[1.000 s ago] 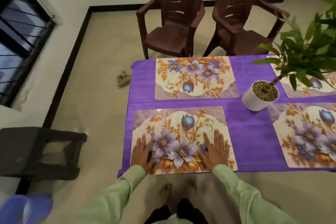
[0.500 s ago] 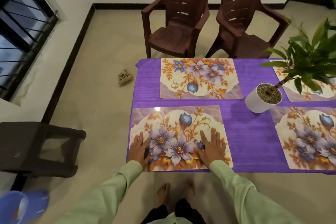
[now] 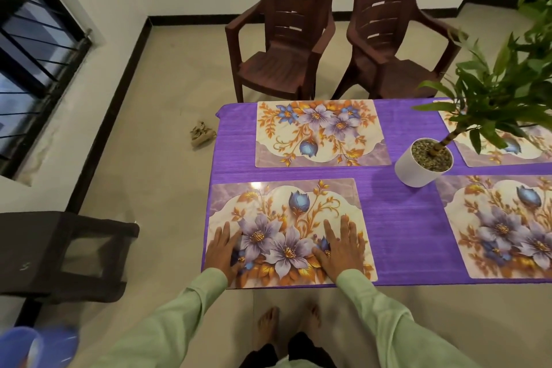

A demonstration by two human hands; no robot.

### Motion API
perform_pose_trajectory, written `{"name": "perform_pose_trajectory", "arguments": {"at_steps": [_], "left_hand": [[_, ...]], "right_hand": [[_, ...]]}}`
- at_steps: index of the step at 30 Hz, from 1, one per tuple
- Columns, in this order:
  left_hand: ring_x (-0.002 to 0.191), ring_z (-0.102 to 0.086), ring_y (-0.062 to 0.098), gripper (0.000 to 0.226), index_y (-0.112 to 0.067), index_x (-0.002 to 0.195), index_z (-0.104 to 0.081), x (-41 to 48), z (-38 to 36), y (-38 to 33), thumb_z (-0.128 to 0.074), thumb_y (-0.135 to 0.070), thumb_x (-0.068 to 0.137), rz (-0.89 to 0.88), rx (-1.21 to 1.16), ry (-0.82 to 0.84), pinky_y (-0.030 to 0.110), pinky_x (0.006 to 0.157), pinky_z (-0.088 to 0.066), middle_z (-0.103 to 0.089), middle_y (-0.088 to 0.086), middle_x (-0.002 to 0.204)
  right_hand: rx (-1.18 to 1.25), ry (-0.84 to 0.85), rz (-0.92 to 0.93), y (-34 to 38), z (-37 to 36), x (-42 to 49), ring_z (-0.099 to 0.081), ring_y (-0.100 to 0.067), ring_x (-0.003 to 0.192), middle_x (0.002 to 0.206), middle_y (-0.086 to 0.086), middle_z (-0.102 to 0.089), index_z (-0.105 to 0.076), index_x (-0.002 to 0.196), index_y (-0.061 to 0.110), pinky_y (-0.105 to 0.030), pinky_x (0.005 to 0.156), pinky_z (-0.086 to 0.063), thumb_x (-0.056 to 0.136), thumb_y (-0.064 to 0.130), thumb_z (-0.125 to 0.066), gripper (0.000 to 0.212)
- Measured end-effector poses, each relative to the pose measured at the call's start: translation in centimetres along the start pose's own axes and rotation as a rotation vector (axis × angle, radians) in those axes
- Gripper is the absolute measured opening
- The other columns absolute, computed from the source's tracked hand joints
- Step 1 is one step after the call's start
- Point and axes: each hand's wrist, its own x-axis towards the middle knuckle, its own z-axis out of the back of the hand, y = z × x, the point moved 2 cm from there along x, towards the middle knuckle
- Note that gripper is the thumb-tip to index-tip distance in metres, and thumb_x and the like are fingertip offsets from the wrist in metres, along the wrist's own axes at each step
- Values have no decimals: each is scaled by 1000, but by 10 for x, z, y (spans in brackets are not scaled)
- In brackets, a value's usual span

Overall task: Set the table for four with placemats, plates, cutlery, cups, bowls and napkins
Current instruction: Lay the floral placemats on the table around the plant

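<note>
1. Pressing palms-down on the near-left placemat, the left hand lay at its near-left corner and the right hand lay toward its near-right side.
2. Fingers on both hands were straight and slightly apart, gripping nothing, simply lying flat on the printed flowers.
3. That mat sat on the purple tablecloth, its near edge running along the table's near edge and its left edge close to the cloth's left edge.
4. Over to the right, the near-right placemat lay flat, cut off by the frame.
5. In the middle of the four mats, a white plant pot stood on the cloth.
6. Farther back lay the far-left placemat, and the far-right placemat was partly behind the leaves.
7. Beyond the table, two brown chairs stood side by side, and a dark stool stood on the floor to the left.
</note>
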Motion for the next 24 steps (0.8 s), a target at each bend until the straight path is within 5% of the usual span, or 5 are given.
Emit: {"name": "perform_pose_trajectory", "arguments": {"at_steps": [7, 14, 19, 24], "left_hand": [[151, -11, 25, 73, -25, 152, -30, -4, 14, -3, -68, -21, 90, 23, -218, -51, 36, 121, -19, -12, 4, 164], [141, -38, 26, 50, -8, 139, -51, -2, 50, -24, -61, -10, 90, -113, -394, -194, 33, 115, -31, -40, 10, 151], [134, -45, 28, 38, -9, 125, -64, 13, 65, -36, -63, -5, 87, -275, -451, -254, 40, 112, -37, -51, 11, 142], [130, -49, 26, 33, -15, 121, -66, 29, 70, -54, -66, -5, 90, -418, -497, -148, 29, 108, -35, -55, 6, 136]], "right_hand": [[36, 19, -2, 1, 9, -2, 11, -35, 150, 163, -7, 17, 2, 155, 37, -52, 120, 0, 91, 73, -27, 78], [254, -109, 31, -12, 30, -3, -6, -28, 151, 165, -6, -8, -22, 154, 30, -45, 121, -9, 95, 57, -47, 70], [398, -255, -59, -13, 43, -14, -31, -32, 143, 155, -10, -34, -45, 145, 23, -47, 113, -30, 92, 40, -63, 58], [559, -391, -248, -2, 44, -48, -38, -32, 136, 149, -11, -41, -51, 140, 21, -45, 109, -34, 90, 28, -67, 53]]}}
